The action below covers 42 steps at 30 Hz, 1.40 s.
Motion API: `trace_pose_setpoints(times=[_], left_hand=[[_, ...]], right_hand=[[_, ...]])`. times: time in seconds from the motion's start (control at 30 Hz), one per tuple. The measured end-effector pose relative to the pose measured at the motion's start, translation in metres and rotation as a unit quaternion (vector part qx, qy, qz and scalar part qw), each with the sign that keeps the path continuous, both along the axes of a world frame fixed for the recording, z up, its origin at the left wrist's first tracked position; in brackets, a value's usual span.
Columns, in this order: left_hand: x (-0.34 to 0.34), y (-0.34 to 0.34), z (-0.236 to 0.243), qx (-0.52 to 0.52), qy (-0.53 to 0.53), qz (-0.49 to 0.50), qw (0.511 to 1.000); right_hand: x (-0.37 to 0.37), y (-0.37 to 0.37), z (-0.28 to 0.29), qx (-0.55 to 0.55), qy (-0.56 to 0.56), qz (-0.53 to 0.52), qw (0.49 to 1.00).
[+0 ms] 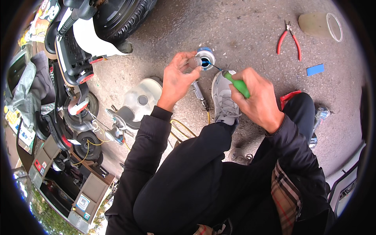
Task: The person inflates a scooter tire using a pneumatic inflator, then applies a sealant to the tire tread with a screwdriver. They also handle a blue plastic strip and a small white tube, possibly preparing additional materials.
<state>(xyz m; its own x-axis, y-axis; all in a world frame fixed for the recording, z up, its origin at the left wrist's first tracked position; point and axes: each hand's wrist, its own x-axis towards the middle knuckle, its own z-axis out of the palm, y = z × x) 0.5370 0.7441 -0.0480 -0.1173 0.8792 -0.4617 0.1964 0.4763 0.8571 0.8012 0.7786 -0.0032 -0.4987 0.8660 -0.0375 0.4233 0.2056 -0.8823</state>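
Observation:
My left hand (178, 80) grips a small ridged cylindrical piece (195, 62) at the mouth of an open blue-and-silver can (205, 53), with dark contents visible. In my right hand (254, 100) is a green-handled tool (239, 85), whose thin shaft reaches toward the can and a blue bit at the cylinder; whether they touch is unclear. My grey sneaker (225, 103) is just below the can. A metal air tool (200, 95) with a yellow hose lies beside the sneaker.
Red pliers (298, 49), a blue block (315, 69), a plastic cup (315, 25), a red item (287, 95) and a power tool (320, 119) lie rightward on the pavement (258, 43). Scooters, wheels (88, 145) and a translucent container (141, 100) are leftward.

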Motion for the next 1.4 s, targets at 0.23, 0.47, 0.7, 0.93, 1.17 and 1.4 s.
trace_pose_setpoints(times=[0.23, 0.47, 0.7, 0.93, 1.17, 1.4], left_hand=[[-0.003, 0.0, -0.002, 0.003, 0.004, 0.004, 1.0], [-0.006, 0.0, -0.005, 0.002, -0.014, 0.011, 1.0], [-0.008, 0.006, -0.008, 0.011, -0.004, 0.005, 1.0], [-0.007, 0.0, -0.006, 0.011, -0.021, 0.017, 1.0], [-0.008, 0.003, -0.011, 0.004, -0.011, 0.011, 1.0], [-0.008, 0.004, -0.009, -0.006, -0.026, 0.021, 0.999]], right_hand=[[-0.001, 0.002, -0.003, 0.021, -0.006, 0.044, 0.999], [-0.005, 0.003, -0.005, -0.04, 0.027, 0.004, 0.999], [-0.008, 0.009, -0.01, -0.039, 0.011, 0.012, 0.999], [-0.002, 0.0, -0.01, -0.032, 0.014, 0.004, 0.999], [0.008, -0.003, -0.015, -0.072, 0.035, -0.005, 0.997], [0.01, -0.005, -0.013, -0.106, 0.062, -0.019, 0.992]])
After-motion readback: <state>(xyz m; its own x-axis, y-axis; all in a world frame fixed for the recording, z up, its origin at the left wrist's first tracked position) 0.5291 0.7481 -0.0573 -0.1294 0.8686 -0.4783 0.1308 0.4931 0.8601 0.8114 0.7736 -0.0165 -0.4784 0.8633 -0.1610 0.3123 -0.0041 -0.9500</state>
